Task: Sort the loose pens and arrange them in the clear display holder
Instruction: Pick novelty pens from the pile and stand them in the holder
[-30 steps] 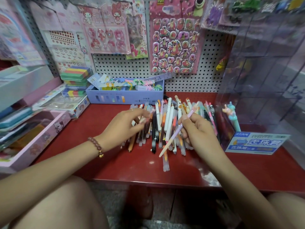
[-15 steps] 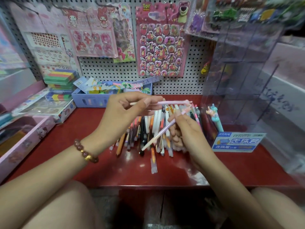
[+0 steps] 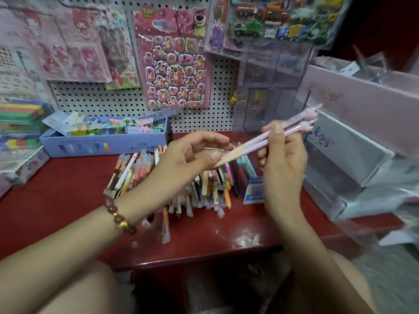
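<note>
Two pale pink pens (image 3: 248,146) lie side by side in the right hand (image 3: 281,164), just right of the frame's centre. They slant from their tips at mid-frame up to their shaped caps at the upper right. The right fingers (image 3: 273,129) are curled round the barrels and hold both pens off the desk. The left hand (image 3: 188,155) sits just left of the tips, its fingers loosely curled and its thumb touching the pens' lower ends. Whether it pinches them I cannot tell.

Below both hands, at the middle of the frame, a pile of loose pens (image 3: 210,189) lies on the red desk (image 3: 56,200), mostly pointing toward the lower edge. One orange pen (image 3: 165,220) sticks out nearer than the rest. A teal pen (image 3: 246,164) shows just under the held pair, beside a blue label card (image 3: 254,190).

The clear display holder (image 3: 278,71) rises behind the held pens at the upper right, blurred, with its compartments hard to make out.

Further out, a blue box (image 3: 102,143) of mixed stationery sits at the left back of the desk against a white pegboard (image 3: 113,98). A pink bear sticker sheet (image 3: 174,64) hangs at the upper centre. A pink box (image 3: 362,105) crosses the right edge, and coloured stacks (image 3: 20,112) stand at the far left. A beaded bracelet (image 3: 120,218) circles the left wrist.
</note>
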`<move>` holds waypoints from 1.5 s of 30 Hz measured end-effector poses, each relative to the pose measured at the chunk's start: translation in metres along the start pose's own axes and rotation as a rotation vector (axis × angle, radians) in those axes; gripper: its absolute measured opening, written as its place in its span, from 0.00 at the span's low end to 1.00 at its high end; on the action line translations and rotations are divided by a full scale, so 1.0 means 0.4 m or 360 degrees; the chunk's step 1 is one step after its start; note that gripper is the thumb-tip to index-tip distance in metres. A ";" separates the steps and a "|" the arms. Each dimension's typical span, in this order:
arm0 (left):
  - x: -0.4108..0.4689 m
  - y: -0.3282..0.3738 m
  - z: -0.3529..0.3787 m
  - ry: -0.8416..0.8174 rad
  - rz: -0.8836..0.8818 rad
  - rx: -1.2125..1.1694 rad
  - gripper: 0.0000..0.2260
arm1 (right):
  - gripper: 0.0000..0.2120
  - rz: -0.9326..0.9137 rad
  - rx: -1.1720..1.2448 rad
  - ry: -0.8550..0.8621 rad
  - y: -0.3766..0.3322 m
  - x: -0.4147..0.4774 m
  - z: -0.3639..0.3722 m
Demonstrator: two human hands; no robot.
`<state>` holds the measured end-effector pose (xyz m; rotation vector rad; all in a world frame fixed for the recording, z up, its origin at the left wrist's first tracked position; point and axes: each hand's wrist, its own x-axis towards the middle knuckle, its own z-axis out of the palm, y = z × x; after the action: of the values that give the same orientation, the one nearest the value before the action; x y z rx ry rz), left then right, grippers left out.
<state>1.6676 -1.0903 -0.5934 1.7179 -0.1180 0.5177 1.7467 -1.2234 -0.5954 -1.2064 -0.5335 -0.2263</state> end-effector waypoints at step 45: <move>0.097 -0.088 0.139 0.0357 0.0112 0.1316 0.10 | 0.11 -0.0030 -0.1690 -0.0839 0.089 0.053 -0.142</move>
<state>1.7302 -1.1276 -0.6167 2.4414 0.2319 0.8866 1.7960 -1.2613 -0.6285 -2.3266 -0.9317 -0.2085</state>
